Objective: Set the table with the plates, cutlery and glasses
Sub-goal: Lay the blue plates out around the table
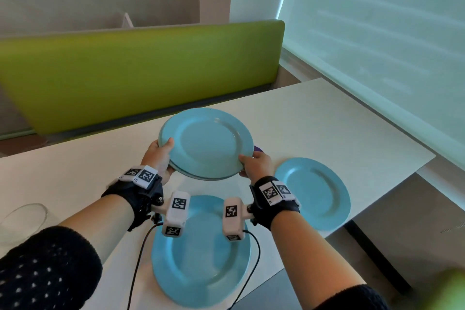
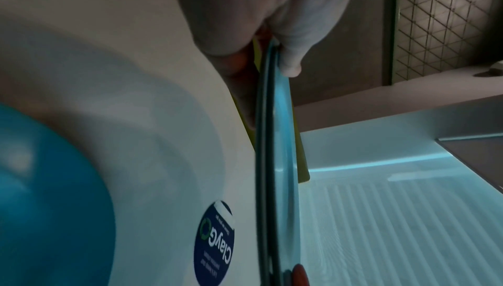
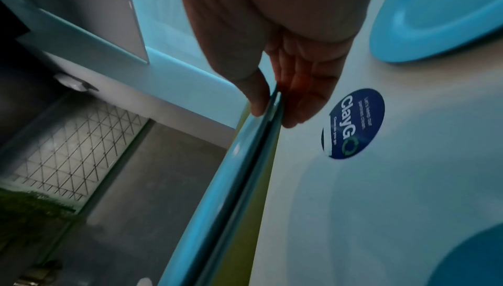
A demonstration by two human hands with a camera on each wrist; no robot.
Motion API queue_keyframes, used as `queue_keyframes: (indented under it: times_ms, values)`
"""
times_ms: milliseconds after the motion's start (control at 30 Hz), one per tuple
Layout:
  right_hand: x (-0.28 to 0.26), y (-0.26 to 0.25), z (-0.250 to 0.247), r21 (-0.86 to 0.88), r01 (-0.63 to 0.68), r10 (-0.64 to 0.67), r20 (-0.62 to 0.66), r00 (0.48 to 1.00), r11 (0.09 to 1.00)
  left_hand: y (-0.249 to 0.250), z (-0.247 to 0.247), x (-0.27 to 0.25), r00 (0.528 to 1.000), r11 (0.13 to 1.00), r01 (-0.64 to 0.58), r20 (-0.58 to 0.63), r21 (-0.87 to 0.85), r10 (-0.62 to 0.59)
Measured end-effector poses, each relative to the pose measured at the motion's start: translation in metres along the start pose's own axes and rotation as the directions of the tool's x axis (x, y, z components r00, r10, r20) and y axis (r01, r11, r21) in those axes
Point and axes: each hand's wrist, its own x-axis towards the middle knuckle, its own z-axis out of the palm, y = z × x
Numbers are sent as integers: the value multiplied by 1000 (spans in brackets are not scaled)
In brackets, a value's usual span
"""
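I hold a stack of two light-blue plates [image 1: 206, 142] tilted in the air above the white table [image 1: 327, 121]. My left hand [image 1: 161, 156] grips its left rim, thumb on top and fingers underneath. My right hand [image 1: 256, 163] grips the near right rim the same way. The left wrist view shows the stack edge-on [image 2: 275, 161], pinched by the left hand [image 2: 269, 58]. In the right wrist view, both rims [image 3: 245, 172] sit between the thumb and fingers of the right hand [image 3: 272, 110]. A third blue plate [image 1: 201, 264] lies at the table's front edge, a fourth [image 1: 314, 191] at the right.
A clear glass vessel [image 1: 22, 219] stands at the table's left edge. A round dark-blue sticker [image 3: 354, 123] is on the tabletop under the held stack. A green bench back [image 1: 141, 70] runs behind the table. The table's right edge drops off just past the right plate.
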Motion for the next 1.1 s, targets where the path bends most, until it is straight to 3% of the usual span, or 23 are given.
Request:
queue_keyframes:
  times_ms: [200, 333, 500, 633, 1100]
  values:
    - [-4, -20, 35, 177, -124, 95, 163, 982, 976, 29, -38, 13, 996, 997, 17, -84, -75, -23]
    - [1, -34, 58, 306, -172, 121, 178, 976, 936, 48, -76, 29, 978, 999, -37, -203, 18, 40]
    - [10, -28, 89, 376, -239, 201, 138, 970, 895, 74, -130, 48, 907, 996, -46, -414, 80, 75]
    - [14, -10, 117, 413, -280, 263, 99, 960, 867, 91, -168, 57, 853, 990, -86, -505, 112, 132]
    - [25, 17, 183, 367, -356, 350, 86, 933, 859, 98, -209, 72, 859, 994, -113, -503, -4, 95]
